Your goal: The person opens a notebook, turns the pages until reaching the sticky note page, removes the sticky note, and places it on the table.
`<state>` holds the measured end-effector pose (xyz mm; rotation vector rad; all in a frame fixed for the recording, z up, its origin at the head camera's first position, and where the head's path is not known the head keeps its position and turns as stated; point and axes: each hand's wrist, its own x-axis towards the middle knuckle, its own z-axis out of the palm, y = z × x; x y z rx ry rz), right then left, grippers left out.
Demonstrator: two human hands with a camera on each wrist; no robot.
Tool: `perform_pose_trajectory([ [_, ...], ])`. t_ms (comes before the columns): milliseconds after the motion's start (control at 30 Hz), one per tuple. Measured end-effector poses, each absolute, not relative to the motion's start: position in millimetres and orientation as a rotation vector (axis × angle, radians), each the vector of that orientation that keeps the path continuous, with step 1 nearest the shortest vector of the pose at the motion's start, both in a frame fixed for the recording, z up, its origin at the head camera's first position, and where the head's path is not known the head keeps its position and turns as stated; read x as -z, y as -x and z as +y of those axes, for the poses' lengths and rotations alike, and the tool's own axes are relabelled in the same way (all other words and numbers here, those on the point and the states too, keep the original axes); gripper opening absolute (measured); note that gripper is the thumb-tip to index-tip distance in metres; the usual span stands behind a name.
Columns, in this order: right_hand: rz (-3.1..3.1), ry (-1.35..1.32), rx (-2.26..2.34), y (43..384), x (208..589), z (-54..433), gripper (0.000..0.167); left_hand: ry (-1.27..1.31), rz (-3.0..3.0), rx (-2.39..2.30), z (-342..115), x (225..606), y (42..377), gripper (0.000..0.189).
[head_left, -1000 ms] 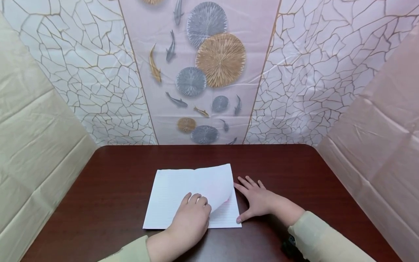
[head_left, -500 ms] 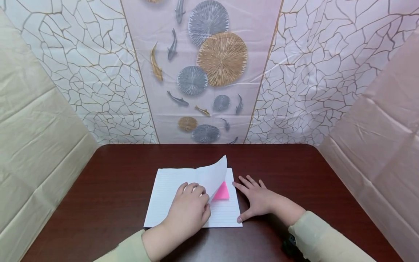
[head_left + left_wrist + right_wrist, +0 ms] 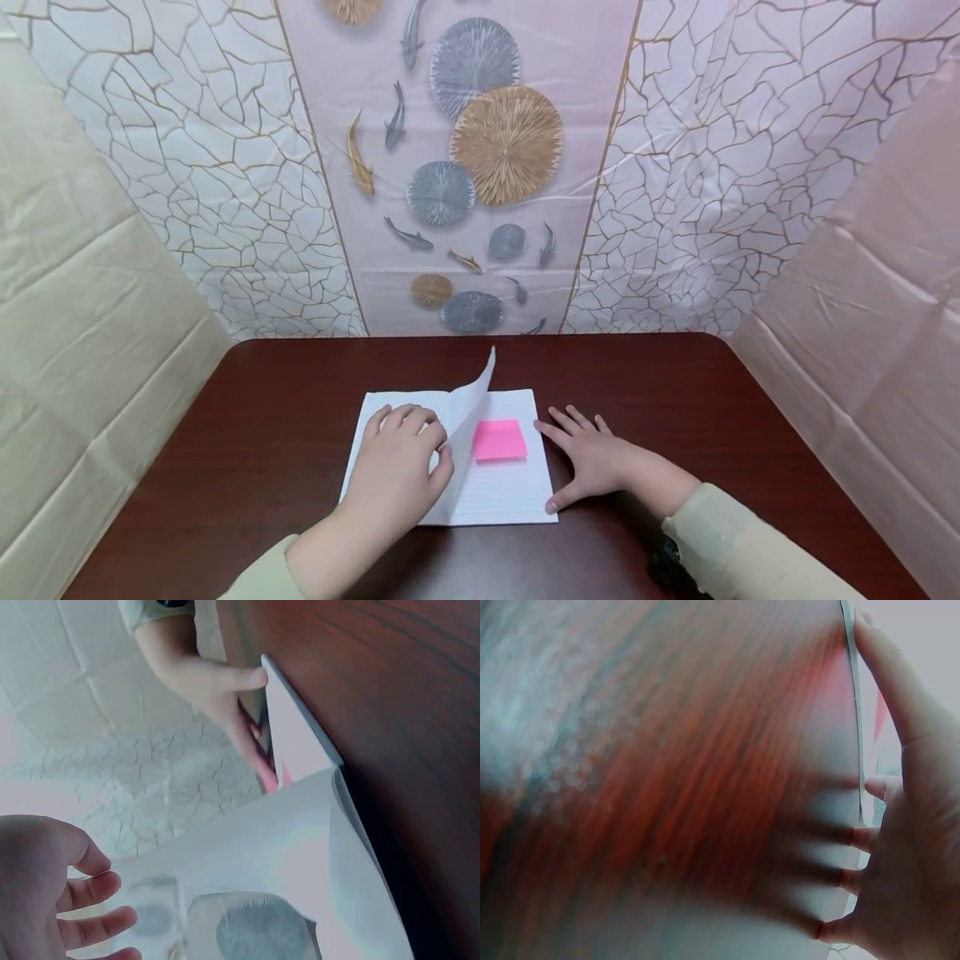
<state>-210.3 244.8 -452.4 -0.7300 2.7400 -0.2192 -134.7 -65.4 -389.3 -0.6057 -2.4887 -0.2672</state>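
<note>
A lined notebook lies spread on the table, with a pink sticky note on its right-hand page. One loose page stands up near the spine, curving toward the left. My left hand is over the left half and pinches this page's edge between thumb and index finger; in the left wrist view the page stretches away from those fingertips. My right hand is spread flat at the notebook's right edge, its thumb on the lower right corner and the other fingers mostly on the table.
The dark red-brown table has rounded far corners. A patterned cloth backdrop hangs behind it, and beige cloth panels flank both sides. A small black object shows beneath the right sleeve.
The page has swung from right to left, led by my left hand, until it stands upright. The pink sticky note under it has come into full view. My right hand has stayed put.
</note>
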Motion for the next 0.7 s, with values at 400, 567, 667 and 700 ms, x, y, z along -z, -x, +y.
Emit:
perform_pose_trajectory([
  [400, 2.732, 0.723, 0.226, 211.3, 454.2, 245.2, 0.124, 0.426, -2.545, 0.315, -116.6, 392.3, 114.6, 0.010],
  [567, 2.725, 0.715, 0.232, 211.0, 454.1, 245.4, 0.124, 0.369, -2.547, 0.342, -132.8, 399.3, 106.3, 0.013],
  [667, 2.730, 0.717, 0.233, 211.2, 454.8, 246.1, 0.124, 0.337, -2.554, 0.360, -139.6, 403.7, 101.4, 0.017],
  [700, 2.731, 0.718, 0.234, 211.2, 455.0, 246.3, 0.124, 0.326, -2.561, 0.364, -141.5, 405.1, 100.0, 0.019],
])
